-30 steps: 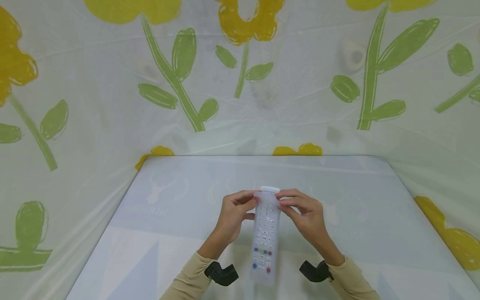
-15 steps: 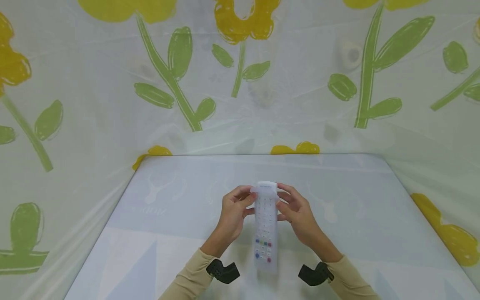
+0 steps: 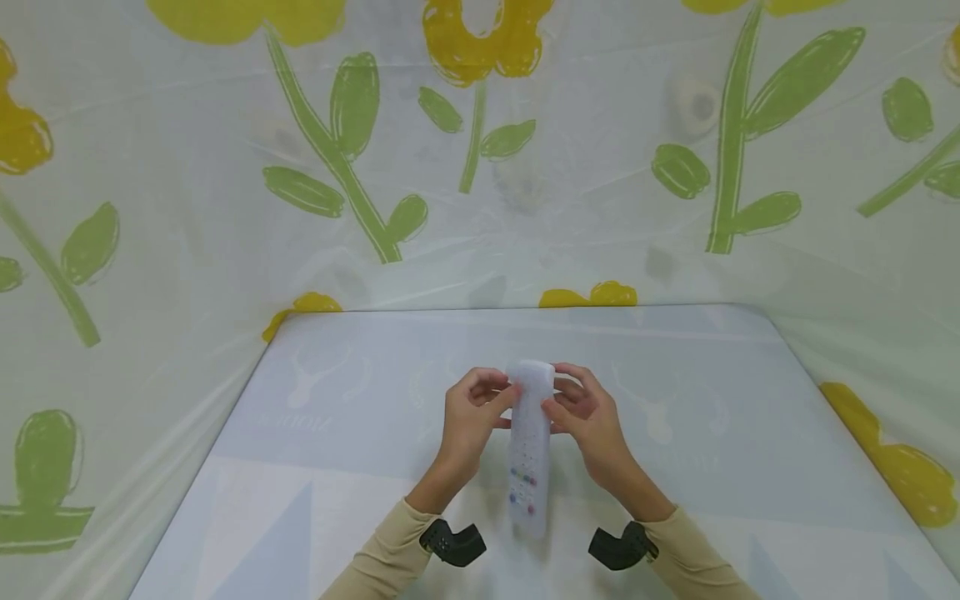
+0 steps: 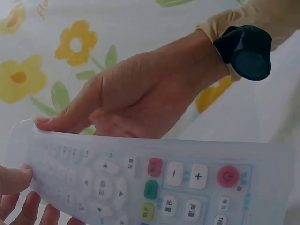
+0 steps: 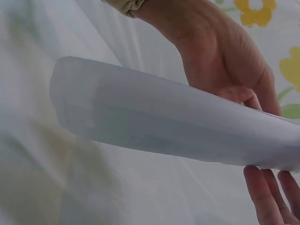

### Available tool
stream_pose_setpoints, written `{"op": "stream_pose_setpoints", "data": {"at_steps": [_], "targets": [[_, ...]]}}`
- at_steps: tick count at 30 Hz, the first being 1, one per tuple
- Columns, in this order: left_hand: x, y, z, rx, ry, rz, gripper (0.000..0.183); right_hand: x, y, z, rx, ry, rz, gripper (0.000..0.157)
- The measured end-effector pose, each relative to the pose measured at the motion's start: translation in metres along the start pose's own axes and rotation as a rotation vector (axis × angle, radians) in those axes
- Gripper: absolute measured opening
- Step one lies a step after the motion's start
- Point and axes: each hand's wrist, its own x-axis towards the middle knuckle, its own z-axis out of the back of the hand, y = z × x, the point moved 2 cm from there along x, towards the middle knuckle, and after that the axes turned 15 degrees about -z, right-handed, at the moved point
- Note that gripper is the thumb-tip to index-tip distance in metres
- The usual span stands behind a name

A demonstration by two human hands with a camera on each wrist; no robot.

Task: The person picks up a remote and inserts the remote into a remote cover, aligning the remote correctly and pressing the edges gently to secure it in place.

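Observation:
A white remote control (image 3: pixel 525 454) with coloured buttons sits inside a translucent soft cover (image 3: pixel 536 521), held lengthwise above the table. My left hand (image 3: pixel 467 421) pinches the far end from the left, thumb on the front face. From the right, my right hand (image 3: pixel 596 425) holds the same end with its thumb on the near face and fingers at the edge. In the left wrist view, a strip of cover (image 4: pixel 274 161) extends past the red power button (image 4: pixel 228 176). The right wrist view shows the smooth back of the covered remote (image 5: pixel 154 112).
Beneath the hands is a pale table (image 3: pixel 360 500) with faint printed patterns. A white sheet printed with flowers (image 3: pixel 600 183) hangs behind it and along both sides. Black wrist cameras (image 3: pixel 453 543) sit on both forearms.
The remote's white far end stuck out of the cover; now the cover lies over it. The near end has risen in view, and my right thumb has shifted inward onto the face.

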Motion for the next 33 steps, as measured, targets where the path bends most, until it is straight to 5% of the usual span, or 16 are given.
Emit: {"op": "stream_pose_setpoints", "data": {"at_steps": [6, 12, 20, 33], "targets": [[-0.002, -0.001, -0.001, -0.011, 0.029, 0.034, 0.039, 0.001, 0.001, -0.002, -0.026, -0.073, 0.001, 0.046], [-0.006, -0.012, -0.005, -0.025, 0.126, 0.022, 0.047, 0.000, 0.004, -0.003, -0.065, -0.132, -0.008, 0.046], [-0.009, -0.027, -0.006, -0.017, 0.217, 0.011, 0.046, 0.003, 0.002, 0.002, -0.135, -0.103, 0.047, 0.048], [-0.002, 0.000, 0.001, -0.104, 0.139, 0.018, 0.043, 0.004, 0.004, 0.002, -0.149, -0.002, 0.117, 0.047]]}}
